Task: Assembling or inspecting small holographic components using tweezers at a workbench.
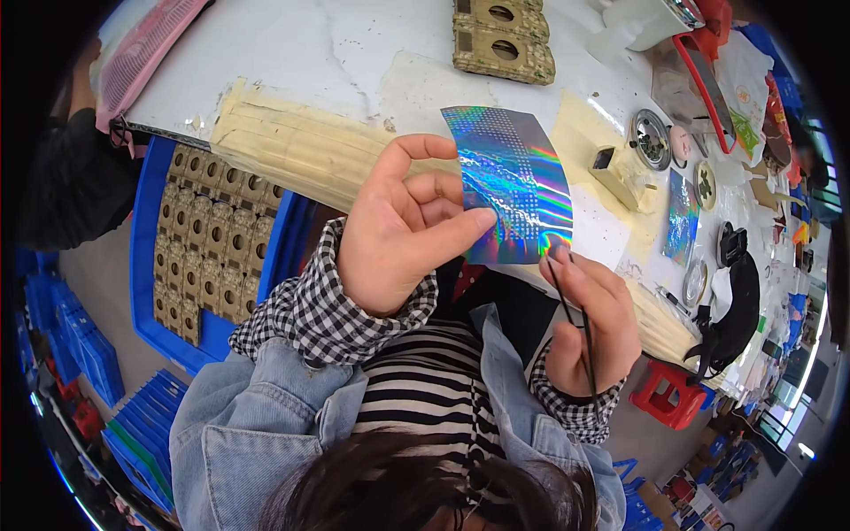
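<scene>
A shiny holographic sticker sheet (522, 168) with rows of tiny marks is raised over the near edge of the table. My left hand (390, 230) pinches its left side, the thumb lying on the front face and the fingers behind. In my right hand (602, 319) is a pair of slim black tweezers (586, 332), their tips at the sheet's lower right corner. Whether the tips grip a single sticker cannot be made out. Beyond the sheet, camouflage-patterned casings (505, 55) with round holes rest on the table.
A blue crate (146, 292) of similar casings stands at my left, near another person's dark sleeve (71, 186). To the right lie a masking-tape-covered block (624, 177), a round metal tin (651, 140), another holographic sheet (680, 217) and a black pouch (739, 310). A red stool (668, 394) is below.
</scene>
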A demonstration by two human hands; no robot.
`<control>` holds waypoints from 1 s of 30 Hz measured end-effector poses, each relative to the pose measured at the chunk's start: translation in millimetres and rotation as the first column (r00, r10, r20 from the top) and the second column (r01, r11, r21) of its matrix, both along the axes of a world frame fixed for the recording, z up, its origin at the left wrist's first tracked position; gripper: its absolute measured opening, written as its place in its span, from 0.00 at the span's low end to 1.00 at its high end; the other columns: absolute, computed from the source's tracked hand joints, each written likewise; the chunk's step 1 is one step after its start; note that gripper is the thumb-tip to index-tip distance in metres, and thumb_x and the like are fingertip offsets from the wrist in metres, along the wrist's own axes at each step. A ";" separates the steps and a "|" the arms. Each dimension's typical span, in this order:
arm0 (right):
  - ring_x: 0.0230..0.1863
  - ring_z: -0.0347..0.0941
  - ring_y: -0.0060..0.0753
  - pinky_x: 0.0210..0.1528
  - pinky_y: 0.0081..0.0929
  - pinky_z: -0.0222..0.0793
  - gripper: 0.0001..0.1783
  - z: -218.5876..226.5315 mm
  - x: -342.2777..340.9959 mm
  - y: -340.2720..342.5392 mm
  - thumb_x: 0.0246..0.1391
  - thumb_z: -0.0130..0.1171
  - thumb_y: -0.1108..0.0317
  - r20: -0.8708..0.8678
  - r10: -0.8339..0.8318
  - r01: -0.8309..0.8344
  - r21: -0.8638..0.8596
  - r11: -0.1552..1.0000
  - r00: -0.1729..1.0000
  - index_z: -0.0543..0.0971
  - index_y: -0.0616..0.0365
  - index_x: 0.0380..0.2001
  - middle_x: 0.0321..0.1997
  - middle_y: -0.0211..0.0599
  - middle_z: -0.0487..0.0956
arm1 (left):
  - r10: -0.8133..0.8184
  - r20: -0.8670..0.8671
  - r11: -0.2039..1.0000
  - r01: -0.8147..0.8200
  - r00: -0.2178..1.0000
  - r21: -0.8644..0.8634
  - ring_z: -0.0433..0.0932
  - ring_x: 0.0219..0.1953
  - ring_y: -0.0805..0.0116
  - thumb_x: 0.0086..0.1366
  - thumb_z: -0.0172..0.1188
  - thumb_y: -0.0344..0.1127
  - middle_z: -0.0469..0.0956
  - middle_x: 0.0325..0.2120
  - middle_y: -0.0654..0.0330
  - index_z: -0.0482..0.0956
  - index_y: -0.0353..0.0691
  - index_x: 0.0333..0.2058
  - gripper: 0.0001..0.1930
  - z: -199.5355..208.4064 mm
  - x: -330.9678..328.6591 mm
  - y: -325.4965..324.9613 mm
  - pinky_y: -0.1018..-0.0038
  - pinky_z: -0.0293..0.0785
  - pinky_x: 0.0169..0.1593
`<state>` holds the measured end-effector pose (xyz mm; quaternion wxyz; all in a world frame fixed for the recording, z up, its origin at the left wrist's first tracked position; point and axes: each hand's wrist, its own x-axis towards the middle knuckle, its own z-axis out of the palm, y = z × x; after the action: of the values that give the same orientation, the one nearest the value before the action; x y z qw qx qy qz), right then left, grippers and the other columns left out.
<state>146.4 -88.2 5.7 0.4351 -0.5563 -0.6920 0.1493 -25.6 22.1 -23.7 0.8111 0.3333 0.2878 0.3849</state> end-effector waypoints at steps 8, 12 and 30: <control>0.48 0.76 0.47 0.47 0.34 0.73 0.26 6.3 -7.8 5.3 0.37 0.67 0.82 0.208 -0.026 0.016 0.052 0.999 0.978 0.75 0.66 0.45 0.40 0.47 0.80 | -0.086 -0.002 0.996 0.086 0.996 0.026 0.77 0.41 0.72 0.56 0.60 0.19 0.76 0.38 0.52 0.54 0.32 0.54 0.30 4.7 6.0 -2.3 0.79 0.74 0.43; 0.47 0.77 0.48 0.47 0.34 0.73 0.26 3.5 -10.0 6.8 0.37 0.67 0.83 0.233 -0.060 0.042 0.081 0.996 0.971 0.76 0.66 0.45 0.39 0.46 0.80 | -0.114 -0.021 0.992 0.115 0.993 0.050 0.77 0.39 0.73 0.57 0.59 0.19 0.78 0.36 0.53 0.53 0.31 0.55 0.30 1.3 5.7 -1.7 0.80 0.74 0.40; 0.45 0.78 0.46 0.45 0.32 0.74 0.25 -0.9 -13.2 11.7 0.36 0.66 0.83 0.228 -0.070 0.051 0.092 0.994 0.971 0.77 0.66 0.44 0.38 0.45 0.81 | -0.111 -0.023 0.994 0.111 0.994 0.022 0.78 0.36 0.73 0.57 0.59 0.20 0.79 0.34 0.53 0.54 0.31 0.54 0.29 -3.0 3.2 -2.2 0.80 0.74 0.37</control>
<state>133.2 -76.6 4.8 0.3794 -0.5717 -0.7264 0.0406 -22.3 19.9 -26.7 0.8242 0.3622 0.2732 0.3390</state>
